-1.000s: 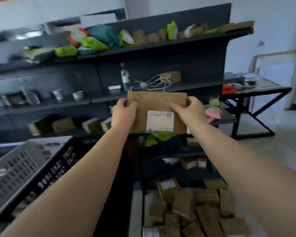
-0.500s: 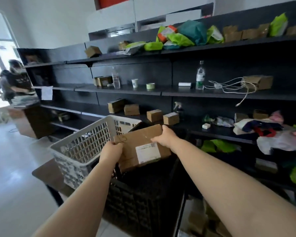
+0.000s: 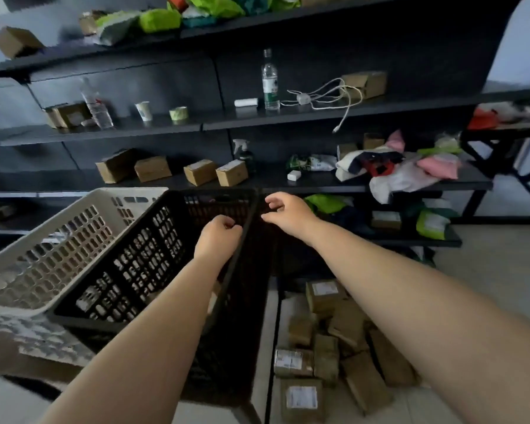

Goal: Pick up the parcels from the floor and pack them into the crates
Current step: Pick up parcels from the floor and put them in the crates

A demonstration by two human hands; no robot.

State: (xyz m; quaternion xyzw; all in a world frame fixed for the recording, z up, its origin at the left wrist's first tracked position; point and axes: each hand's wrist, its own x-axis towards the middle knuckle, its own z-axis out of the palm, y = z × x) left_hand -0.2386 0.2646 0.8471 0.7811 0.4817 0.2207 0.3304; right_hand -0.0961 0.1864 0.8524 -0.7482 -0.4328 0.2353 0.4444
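Both of my hands hover over the black lattice crate (image 3: 141, 258) and hold nothing. My left hand (image 3: 217, 238) hangs inside the crate by its right rim, fingers loosely curled. My right hand (image 3: 285, 209) is just past that rim, its fingers loose and curled too. A sliver of brown, possibly a parcel, shows inside the crate beside my left forearm. A pile of brown cardboard parcels (image 3: 334, 341) with white labels lies on the floor at the lower right. A white lattice crate (image 3: 58, 234) stands against the black one's left side.
Dark shelving (image 3: 257, 120) fills the wall behind the crates, with small boxes (image 3: 199, 172), bottles, a cable, and green and pink bags on it. A black-framed table (image 3: 502, 139) stands at the far right. Pale tiled floor (image 3: 486, 270) lies to the right of the parcels.
The flat brown parcel that both hands carried over the black crate has left my hands. My hands now hang loose above the crate, and the view has tipped downward.
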